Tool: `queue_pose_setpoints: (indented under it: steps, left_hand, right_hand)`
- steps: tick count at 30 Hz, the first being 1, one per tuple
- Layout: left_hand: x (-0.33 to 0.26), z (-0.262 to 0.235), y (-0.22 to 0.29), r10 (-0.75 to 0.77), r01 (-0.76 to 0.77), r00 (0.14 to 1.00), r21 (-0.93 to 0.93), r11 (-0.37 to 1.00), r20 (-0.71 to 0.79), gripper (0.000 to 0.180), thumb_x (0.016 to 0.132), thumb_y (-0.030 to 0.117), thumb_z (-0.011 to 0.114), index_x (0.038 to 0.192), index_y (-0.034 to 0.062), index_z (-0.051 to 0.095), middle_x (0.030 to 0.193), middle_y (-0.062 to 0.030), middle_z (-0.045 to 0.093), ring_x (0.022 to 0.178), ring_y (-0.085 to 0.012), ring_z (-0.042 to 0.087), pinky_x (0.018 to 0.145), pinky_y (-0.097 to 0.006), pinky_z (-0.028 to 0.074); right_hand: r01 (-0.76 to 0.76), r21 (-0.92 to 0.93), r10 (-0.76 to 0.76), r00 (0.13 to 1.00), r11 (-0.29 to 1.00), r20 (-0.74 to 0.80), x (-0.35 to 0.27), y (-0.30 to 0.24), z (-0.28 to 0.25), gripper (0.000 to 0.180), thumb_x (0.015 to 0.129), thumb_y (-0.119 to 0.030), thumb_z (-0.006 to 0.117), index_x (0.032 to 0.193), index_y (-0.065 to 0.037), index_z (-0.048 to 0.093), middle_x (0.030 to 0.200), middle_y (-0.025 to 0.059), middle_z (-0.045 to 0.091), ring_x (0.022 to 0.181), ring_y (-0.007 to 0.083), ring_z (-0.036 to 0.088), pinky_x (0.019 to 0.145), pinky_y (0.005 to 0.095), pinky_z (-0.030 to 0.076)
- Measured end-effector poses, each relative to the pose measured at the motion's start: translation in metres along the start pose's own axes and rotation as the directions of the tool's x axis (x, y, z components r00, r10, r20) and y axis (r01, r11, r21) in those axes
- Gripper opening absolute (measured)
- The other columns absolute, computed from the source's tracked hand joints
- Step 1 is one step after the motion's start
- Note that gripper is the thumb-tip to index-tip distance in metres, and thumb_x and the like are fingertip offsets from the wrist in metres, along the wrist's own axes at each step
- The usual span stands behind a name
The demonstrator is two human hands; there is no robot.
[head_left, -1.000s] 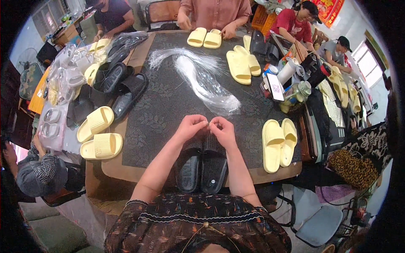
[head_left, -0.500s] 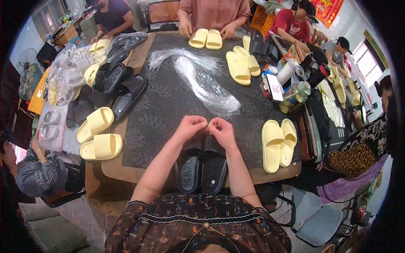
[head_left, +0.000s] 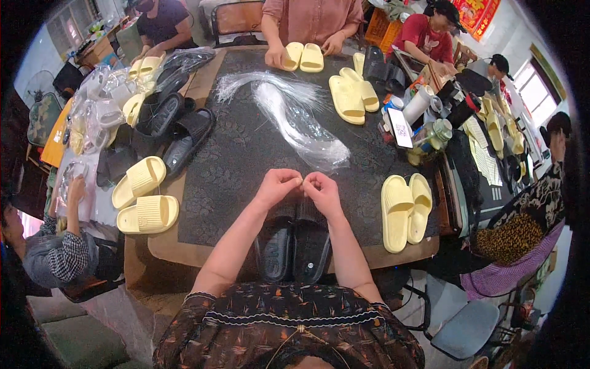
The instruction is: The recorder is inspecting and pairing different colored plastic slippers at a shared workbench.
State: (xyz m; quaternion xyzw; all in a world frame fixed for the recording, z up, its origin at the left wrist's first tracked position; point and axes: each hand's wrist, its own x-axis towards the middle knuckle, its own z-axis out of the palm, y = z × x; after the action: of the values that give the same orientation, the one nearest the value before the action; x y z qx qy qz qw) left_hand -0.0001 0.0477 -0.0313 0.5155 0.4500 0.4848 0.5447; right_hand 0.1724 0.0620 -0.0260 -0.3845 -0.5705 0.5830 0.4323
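Observation:
My left hand [head_left: 280, 186] and my right hand [head_left: 322, 192] meet fingertip to fingertip above a pair of black slide sandals [head_left: 294, 246]. Both are closed in a pinch. Whatever is between the fingers is too thin or small to make out. The sandals lie side by side at the near table edge, between my forearms, their far ends partly hidden beneath my hands. Beyond my hands, a bundle of thin clear plastic strands [head_left: 279, 114] in a clear bag spreads across the dark tablecloth [head_left: 215, 154].
Pale yellow slides [head_left: 147, 212] are at left, another yellow pair [head_left: 398, 212] at right. Black slides [head_left: 184, 144] and plastic-wrapped footwear [head_left: 98, 107] crowd the left side. A phone [head_left: 401, 128] stands beside jars [head_left: 430, 135]. Across the table a person [head_left: 312, 27] touches yellow slides [head_left: 301, 56].
My hands stay nearly still, pinched together. The person across has shifted a hand onto a yellow slide. At far left, another person's hand has reached onto the wrapped grey footwear.

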Motion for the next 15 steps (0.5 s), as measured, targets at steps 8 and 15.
queue_pose_setpoints:
  steps: [8, 15]
  left_hand:
    - [0.002, 0.003, 0.005, -0.022, 0.009, 0.989, -0.085, 0.996, -0.149, 0.011, 0.089, 0.014, 0.061, 0.09, 0.003, 0.063, 0.076, 0.0015, 0.063, 0.07, -0.0064, 0.057, 0.064, -0.022, 0.046]
    - [0.001, 0.005, 0.009, 0.031, -0.037, 0.994, -0.059, 0.998, -0.103, 0.014, 0.089, 0.015, 0.063, 0.094, 0.0021, 0.064, 0.077, 0.0016, 0.062, 0.073, -0.0066, 0.057, 0.067, -0.022, 0.045]
  right_hand:
    - [0.045, -0.2, -0.065, 0.994, 0.979, -0.093, 0.0, -0.004, -0.001, 0.01, 0.085, -0.011, 0.064, 0.084, -0.002, 0.061, 0.069, -0.0037, 0.058, 0.062, 0.0027, 0.051, 0.057, 0.0199, 0.041]
    - [0.067, -0.197, -0.097, 0.984, 0.978, -0.148, 0.0, -0.003, -0.005, 0.01, 0.085, -0.011, 0.065, 0.085, -0.001, 0.061, 0.068, -0.004, 0.058, 0.064, 0.0022, 0.051, 0.059, 0.0207, 0.042]
